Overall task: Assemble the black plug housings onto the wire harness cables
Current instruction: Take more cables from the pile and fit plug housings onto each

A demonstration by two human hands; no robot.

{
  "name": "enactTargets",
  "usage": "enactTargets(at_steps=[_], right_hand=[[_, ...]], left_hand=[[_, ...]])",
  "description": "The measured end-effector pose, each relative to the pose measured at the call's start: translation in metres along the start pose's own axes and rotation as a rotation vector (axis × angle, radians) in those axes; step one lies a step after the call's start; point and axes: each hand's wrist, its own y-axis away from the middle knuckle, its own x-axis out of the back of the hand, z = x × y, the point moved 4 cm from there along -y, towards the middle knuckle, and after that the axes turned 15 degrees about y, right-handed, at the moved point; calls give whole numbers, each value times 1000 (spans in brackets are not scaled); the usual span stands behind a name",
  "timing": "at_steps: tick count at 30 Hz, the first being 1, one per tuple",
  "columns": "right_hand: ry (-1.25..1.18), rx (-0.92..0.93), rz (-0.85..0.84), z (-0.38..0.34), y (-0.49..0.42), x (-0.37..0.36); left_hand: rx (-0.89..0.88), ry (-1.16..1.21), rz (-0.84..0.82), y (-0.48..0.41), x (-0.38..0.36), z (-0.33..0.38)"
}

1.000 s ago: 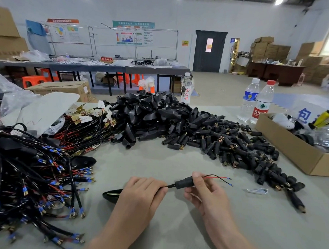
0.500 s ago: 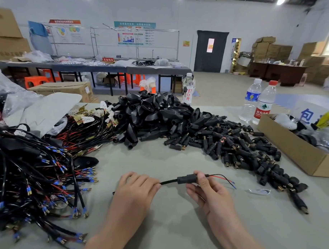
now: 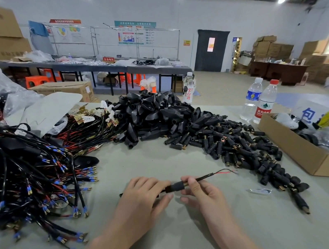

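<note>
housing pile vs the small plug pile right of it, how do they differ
The housing pile holds large tapered shells; the plug pile holds small cylinders with brass tips. The housing pile is heaped high; the plug pile spreads low and wide. Both are black.

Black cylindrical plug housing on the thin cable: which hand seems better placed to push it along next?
Probably the right hand: its fingertips pinch the black cylindrical plug housing at its brass end, while the left hand holds the thin black cable at the housing's other end, steadying it.
</note>
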Motion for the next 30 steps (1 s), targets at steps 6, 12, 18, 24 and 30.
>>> enactTargets(at_steps=[6,12,18,24,30], right_hand=[[24,32,120,-2,-3,10],[-22,4,239,-2,-5,20],[-142,-30,420,-3,-6,42],[-102,-75,113,7,-2,12],[53,-8,141,2,1,6]], left_hand=[[55,-4,15,1,5,-9],[175,79,-90,2,5,-7],[213,125,-75,3,7,-4],[215,105,-32,2,8,-3],[286,186,-68,6,9,-15]])
